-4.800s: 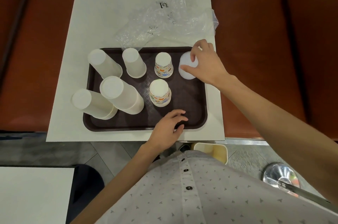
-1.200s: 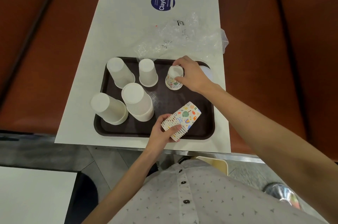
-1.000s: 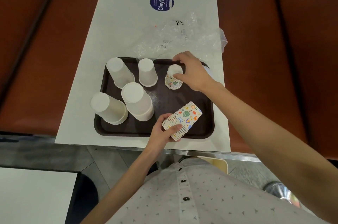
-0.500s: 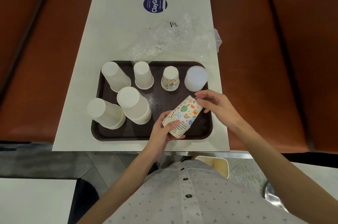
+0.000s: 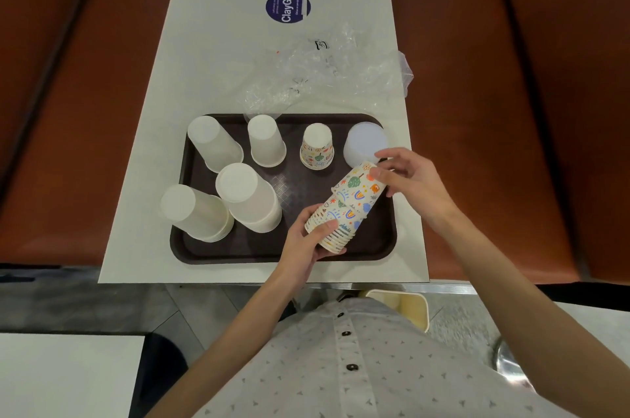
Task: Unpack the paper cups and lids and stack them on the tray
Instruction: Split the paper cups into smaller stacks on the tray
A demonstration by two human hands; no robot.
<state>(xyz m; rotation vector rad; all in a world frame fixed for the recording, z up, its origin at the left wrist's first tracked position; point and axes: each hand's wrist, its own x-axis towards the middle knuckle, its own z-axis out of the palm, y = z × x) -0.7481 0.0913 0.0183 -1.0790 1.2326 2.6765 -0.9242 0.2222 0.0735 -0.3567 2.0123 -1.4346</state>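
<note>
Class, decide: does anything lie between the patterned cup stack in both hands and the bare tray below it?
Nothing visible does. The patterned cup stack, held tilted by left hand and right hand, hangs over bare tray; the single patterned cup and nearest white stack stand apart.

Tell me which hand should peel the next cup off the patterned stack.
Right, I'd judge. The left hand grips the patterned stack at its rim end, steadying it over the tray. The right hand pinches the stack's free base end, closest to the lone patterned cup standing on the tray.
</note>
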